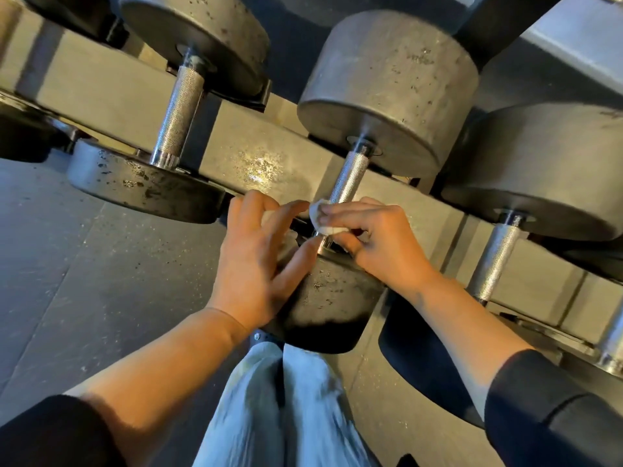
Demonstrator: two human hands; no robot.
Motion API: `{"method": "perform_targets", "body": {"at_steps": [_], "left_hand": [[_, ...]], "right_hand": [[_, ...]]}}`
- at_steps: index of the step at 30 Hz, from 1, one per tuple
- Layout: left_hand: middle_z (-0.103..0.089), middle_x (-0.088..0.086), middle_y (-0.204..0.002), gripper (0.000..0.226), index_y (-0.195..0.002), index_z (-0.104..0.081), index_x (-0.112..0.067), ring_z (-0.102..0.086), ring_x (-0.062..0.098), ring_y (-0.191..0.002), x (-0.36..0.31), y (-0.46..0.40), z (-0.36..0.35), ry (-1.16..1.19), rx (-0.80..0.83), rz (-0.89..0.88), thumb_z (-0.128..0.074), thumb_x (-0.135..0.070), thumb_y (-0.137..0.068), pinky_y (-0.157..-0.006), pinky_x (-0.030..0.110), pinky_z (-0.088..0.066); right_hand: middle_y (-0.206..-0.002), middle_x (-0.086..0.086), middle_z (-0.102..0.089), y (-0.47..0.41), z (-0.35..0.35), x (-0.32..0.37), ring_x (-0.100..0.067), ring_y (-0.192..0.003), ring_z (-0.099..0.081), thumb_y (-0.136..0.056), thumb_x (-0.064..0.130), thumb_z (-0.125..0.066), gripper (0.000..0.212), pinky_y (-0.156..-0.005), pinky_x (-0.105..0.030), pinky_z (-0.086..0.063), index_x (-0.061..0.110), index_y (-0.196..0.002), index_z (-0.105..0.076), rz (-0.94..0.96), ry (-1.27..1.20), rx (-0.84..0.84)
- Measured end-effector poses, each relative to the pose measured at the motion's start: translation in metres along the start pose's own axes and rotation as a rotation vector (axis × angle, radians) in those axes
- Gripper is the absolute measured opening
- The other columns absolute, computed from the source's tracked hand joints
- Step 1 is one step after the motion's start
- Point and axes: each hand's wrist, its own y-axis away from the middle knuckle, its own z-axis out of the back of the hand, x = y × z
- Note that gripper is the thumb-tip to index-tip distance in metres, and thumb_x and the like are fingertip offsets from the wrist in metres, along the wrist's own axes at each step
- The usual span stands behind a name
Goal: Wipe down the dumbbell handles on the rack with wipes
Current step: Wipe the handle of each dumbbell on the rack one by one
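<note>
A dark speckled rubber gym floor (67, 264) spreads out at the left, and a grey-painted steel rack (111, 92) crosses the view on a slant, carrying a row of worn round black-and-grey iron dumbbells. The middle dumbbell (387, 82) sits with its large pitted far head high in the view and its near head low, just above the person's pale blue trousers (290, 399). Its knurled silver steel handle (350, 176) runs between the two heads, bright and glinting. The right hand (371, 237) curls its fingers round the near end of that handle, pressing a small crumpled white wipe (320, 217) against the metal. The left hand (256, 251) rests against the near head with fingers loosely bent, pinching a second bit of white wipe (269, 215) between thumb and fingers. Neighbouring dumbbells lie close on both sides: one at the left with its handle (178, 112) bare, another at the right (539, 170) nearly touching the middle one. Open floor lies only to the left.
</note>
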Motion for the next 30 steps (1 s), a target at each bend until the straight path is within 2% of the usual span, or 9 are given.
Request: {"method": "perform_targets", "body": {"at_steps": [3,7,9,12,16,20,22,25,30], "left_hand": [[-0.044,0.007,-0.098,0.06,-0.121,-0.059,-0.013,-0.035,0.018,-0.096,-0.001,0.0,0.001,0.012,-0.004,0.002,-0.031,-0.059,-0.093,-0.082,0.022,-0.025],[-0.044,0.008,-0.098,0.058,-0.122,-0.059,-0.012,-0.037,0.021,-0.097,-0.002,0.0,0.001,0.014,0.007,0.028,-0.038,-0.056,-0.09,-0.081,0.023,-0.025],[-0.042,0.005,-0.102,0.057,-0.126,-0.056,-0.014,-0.035,0.018,-0.1,-0.001,0.002,0.0,0.026,0.019,0.057,-0.04,-0.054,-0.088,-0.081,0.022,-0.026],[-0.045,0.01,-0.109,0.057,-0.127,-0.056,-0.012,-0.035,0.018,-0.101,0.003,0.002,-0.001,-0.018,-0.018,0.034,-0.042,-0.052,-0.088,-0.083,0.019,-0.025],[-0.047,0.019,-0.12,0.055,-0.128,-0.055,-0.012,-0.038,0.028,-0.113,0.008,-0.001,-0.002,0.042,-0.022,0.022,-0.042,-0.048,-0.089,-0.092,0.024,-0.023],[-0.041,0.008,-0.115,0.058,-0.132,-0.05,-0.017,-0.024,0.008,-0.104,0.017,-0.005,0.003,0.16,0.05,0.058,-0.039,-0.049,-0.086,-0.084,0.025,-0.027],[-0.041,0.005,-0.111,0.061,-0.132,-0.05,-0.016,-0.022,0.006,-0.101,0.024,-0.011,0.005,0.165,0.095,0.024,-0.036,-0.052,-0.085,-0.081,0.024,-0.03],[-0.042,0.006,-0.108,0.062,-0.132,-0.051,-0.013,-0.029,0.013,-0.101,0.037,-0.018,0.003,0.157,0.132,-0.03,-0.035,-0.053,-0.087,-0.078,0.025,-0.033],[-0.044,0.009,-0.103,0.056,-0.13,-0.053,-0.01,-0.033,0.017,-0.098,0.044,-0.017,-0.001,0.229,0.121,-0.052,-0.038,-0.047,-0.089,-0.071,0.027,-0.035]], "right_hand": [[-0.11,0.0,-0.07,0.001,0.001,0.005,-0.016,-0.102,-0.062,-0.079,0.0,-0.07,0.026,-0.093,-0.027,-0.047,0.012,-0.102,-0.073,-0.025,-0.04,-0.028],[-0.111,-0.001,-0.068,-0.009,0.005,0.018,-0.01,-0.102,-0.057,-0.081,0.0,-0.067,0.029,-0.093,-0.015,-0.041,0.011,-0.108,-0.07,-0.052,0.003,-0.287],[-0.116,-0.004,-0.066,-0.017,0.005,0.023,-0.014,-0.103,-0.054,-0.082,0.0,-0.066,0.032,-0.092,-0.015,-0.04,0.008,-0.113,-0.068,-0.031,0.136,-0.346],[-0.121,-0.008,-0.063,-0.034,0.001,0.025,-0.023,-0.1,-0.052,-0.082,-0.004,-0.062,0.034,-0.089,-0.026,-0.043,0.006,-0.114,-0.067,0.025,0.316,-0.304],[-0.118,0.002,-0.061,-0.052,-0.006,0.02,-0.019,-0.099,-0.041,-0.081,0.002,-0.05,0.031,-0.081,-0.019,-0.036,0.011,-0.105,-0.068,-0.012,0.646,-0.162],[-0.111,0.004,-0.059,-0.052,-0.013,0.011,-0.018,-0.101,-0.038,-0.086,0.011,-0.036,0.034,-0.089,-0.024,-0.039,0.015,-0.102,-0.065,-0.077,0.702,-0.115],[-0.11,0.002,-0.062,-0.048,-0.013,0.016,-0.022,-0.1,-0.043,-0.088,0.008,-0.041,0.03,-0.087,-0.023,-0.038,0.011,-0.102,-0.067,-0.08,0.739,-0.12],[-0.11,-0.004,-0.066,-0.039,-0.012,0.029,-0.03,-0.094,-0.049,-0.081,-0.002,-0.06,0.023,-0.081,-0.025,-0.038,0.005,-0.101,-0.068,-0.051,0.802,-0.087],[-0.113,-0.007,-0.067,-0.035,-0.01,0.043,-0.034,-0.09,-0.053,-0.079,-0.006,-0.066,0.029,-0.079,-0.034,-0.047,0.005,-0.106,-0.07,-0.103,0.731,0.042]]}}
